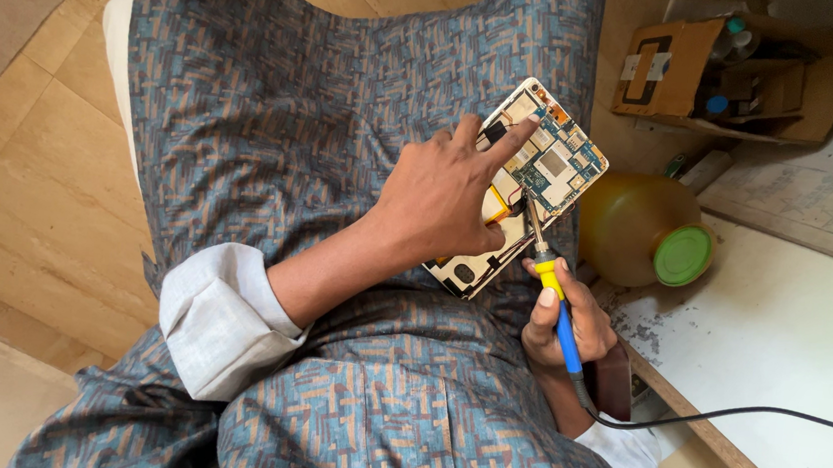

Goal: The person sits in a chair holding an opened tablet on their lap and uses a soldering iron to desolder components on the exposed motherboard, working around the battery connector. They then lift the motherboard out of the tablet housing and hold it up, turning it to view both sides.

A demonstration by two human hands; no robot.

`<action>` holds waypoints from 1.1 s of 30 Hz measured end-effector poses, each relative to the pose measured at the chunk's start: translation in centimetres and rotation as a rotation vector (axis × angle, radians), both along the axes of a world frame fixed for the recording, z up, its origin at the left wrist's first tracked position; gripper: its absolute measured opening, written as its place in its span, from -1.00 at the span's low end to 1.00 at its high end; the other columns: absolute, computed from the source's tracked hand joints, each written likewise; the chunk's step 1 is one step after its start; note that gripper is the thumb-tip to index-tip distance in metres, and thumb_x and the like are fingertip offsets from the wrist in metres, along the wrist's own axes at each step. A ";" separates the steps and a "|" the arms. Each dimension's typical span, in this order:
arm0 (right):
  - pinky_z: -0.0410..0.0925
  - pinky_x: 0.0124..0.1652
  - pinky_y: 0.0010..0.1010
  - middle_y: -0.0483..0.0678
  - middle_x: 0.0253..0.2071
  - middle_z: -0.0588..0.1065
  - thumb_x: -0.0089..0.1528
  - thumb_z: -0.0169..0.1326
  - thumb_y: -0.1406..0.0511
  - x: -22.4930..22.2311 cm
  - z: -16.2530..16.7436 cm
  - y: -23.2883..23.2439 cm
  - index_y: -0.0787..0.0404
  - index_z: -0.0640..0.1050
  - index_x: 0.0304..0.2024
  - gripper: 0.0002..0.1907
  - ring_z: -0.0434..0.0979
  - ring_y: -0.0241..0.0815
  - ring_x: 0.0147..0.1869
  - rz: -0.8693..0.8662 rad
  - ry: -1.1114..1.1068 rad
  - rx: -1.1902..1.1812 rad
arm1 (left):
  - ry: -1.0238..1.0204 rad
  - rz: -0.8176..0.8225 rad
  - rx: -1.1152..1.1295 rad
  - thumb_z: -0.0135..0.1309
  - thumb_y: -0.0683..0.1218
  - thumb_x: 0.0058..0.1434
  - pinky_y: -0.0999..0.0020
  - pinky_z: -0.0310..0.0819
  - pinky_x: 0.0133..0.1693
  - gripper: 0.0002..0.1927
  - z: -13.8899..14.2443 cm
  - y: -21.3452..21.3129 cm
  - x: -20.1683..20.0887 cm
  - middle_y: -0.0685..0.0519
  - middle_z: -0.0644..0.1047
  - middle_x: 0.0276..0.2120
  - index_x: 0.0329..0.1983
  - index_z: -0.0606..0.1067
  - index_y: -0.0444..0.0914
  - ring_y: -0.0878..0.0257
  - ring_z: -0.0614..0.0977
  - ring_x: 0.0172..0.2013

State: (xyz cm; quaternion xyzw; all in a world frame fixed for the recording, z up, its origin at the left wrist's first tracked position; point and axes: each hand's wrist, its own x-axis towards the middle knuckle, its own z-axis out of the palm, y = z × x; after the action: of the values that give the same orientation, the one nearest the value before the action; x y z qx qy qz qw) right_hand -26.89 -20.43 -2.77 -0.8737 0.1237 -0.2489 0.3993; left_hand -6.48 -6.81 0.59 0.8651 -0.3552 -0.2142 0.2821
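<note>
An opened phone [543, 160] lies back-up on my lap, its blue circuit board and orange battery exposed. My left hand [444, 201] holds it down, with the index finger stretched to the phone's upper edge. My right hand [569, 323] grips a soldering iron [555, 286] with a yellow and blue handle. The metal tip of the iron touches the board near the middle of the phone. A black cable runs from the handle off to the right.
A yellowish plastic jug with a green cap [650, 232] lies on the floor right of the phone. An open cardboard box [742, 77] with small bottles stands beyond it. A white board surface [790, 327] sits at the right, tiled floor [31, 160] at the left.
</note>
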 end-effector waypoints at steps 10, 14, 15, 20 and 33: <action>0.56 -0.06 -0.34 0.26 -0.22 0.62 0.42 0.02 0.31 0.0 -0.3 -0.1 0.47 0.53 0.05 -0.70 0.73 0.02 -0.11 -0.002 -0.015 0.018 | 0.003 -0.004 0.019 0.38 0.15 -0.23 -0.02 0.56 -0.36 0.13 0.1 -0.1 0.0 -0.25 0.46 -0.12 0.47 0.19 -0.09 -0.16 0.64 -0.30; 0.56 -0.07 -0.34 0.25 -0.23 0.62 0.42 0.03 0.30 -0.1 -0.3 0.0 0.47 0.53 0.04 -0.70 0.73 0.01 -0.11 -0.004 -0.019 0.028 | 0.001 -0.004 0.017 0.38 0.15 -0.24 -0.02 0.57 -0.35 0.14 0.1 -0.1 0.0 -0.25 0.46 -0.11 0.47 0.19 -0.09 -0.17 0.63 -0.29; 0.57 -0.07 -0.34 0.25 -0.23 0.62 0.42 0.03 0.30 -0.1 -0.3 0.0 0.47 0.53 0.04 -0.70 0.73 0.02 -0.11 -0.003 -0.020 0.027 | 0.003 -0.003 0.017 0.38 0.15 -0.24 -0.02 0.57 -0.35 0.14 0.1 -0.1 0.0 -0.25 0.46 -0.11 0.47 0.19 -0.09 -0.17 0.63 -0.29; 0.57 -0.07 -0.33 0.26 -0.23 0.62 0.43 0.03 0.30 -0.2 -0.4 0.0 0.48 0.53 0.04 -0.69 0.73 0.03 -0.11 -0.007 -0.018 0.024 | -0.002 0.000 0.015 0.37 0.15 -0.24 -0.02 0.57 -0.34 0.13 0.0 -0.1 0.0 -0.25 0.46 -0.11 0.46 0.20 -0.08 -0.18 0.64 -0.28; 0.57 -0.05 -0.29 0.28 -0.23 0.61 0.44 0.01 0.28 -0.2 -0.8 0.0 0.49 0.52 0.04 -0.67 0.73 0.05 -0.12 -0.013 -0.046 0.060 | 0.005 0.001 -0.018 0.36 0.14 -0.24 -0.03 0.56 -0.36 0.12 0.1 0.0 0.1 -0.25 0.47 -0.15 0.47 0.20 -0.10 -0.17 0.63 -0.31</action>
State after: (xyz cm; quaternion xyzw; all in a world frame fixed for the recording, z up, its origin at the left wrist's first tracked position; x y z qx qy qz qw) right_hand -27.08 -20.45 -3.59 -0.8545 0.1275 -0.2678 0.4265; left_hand -6.39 -6.76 0.70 0.8622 -0.3558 -0.2130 0.2909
